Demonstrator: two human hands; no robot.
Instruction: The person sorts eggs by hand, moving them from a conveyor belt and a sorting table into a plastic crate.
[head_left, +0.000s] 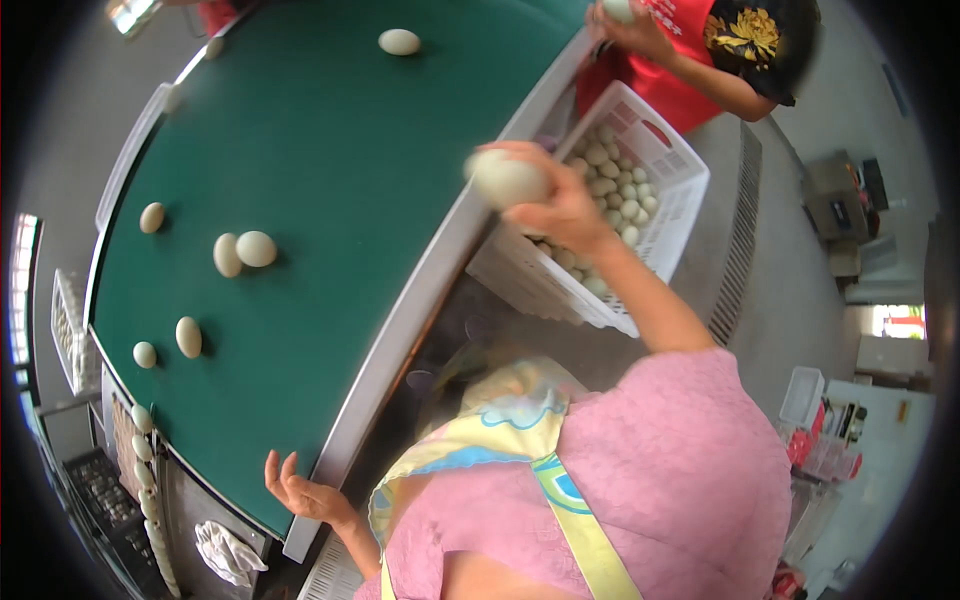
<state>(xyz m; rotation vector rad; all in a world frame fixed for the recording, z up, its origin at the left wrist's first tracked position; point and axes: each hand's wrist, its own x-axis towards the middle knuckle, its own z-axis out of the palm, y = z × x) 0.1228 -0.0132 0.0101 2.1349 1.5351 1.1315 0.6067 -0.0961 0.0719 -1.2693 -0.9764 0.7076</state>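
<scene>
My right hand (562, 199) grips a pale egg (510, 180) above the metal rim (442, 240) of a green belt table. Motion blurs this hand, and a second egg's edge seems to show beside the first. Under my right forearm stands a white plastic crate (686, 180) holding many pale eggs (600, 169). At the belt's lower end, my left hand (304, 491) hovers with fingers apart and nothing in it. Several eggs lie scattered on the green belt (322, 172), among them a touching pair, one of which is a whitish egg (256, 249).
Another person's hand (626, 26) holds an egg at the top right, beside a red apron (660, 90). A row of eggs (142, 448) runs past the belt's lower left edge. Near it lies a white cloth (229, 553). A floor grate (739, 232) runs behind the crate.
</scene>
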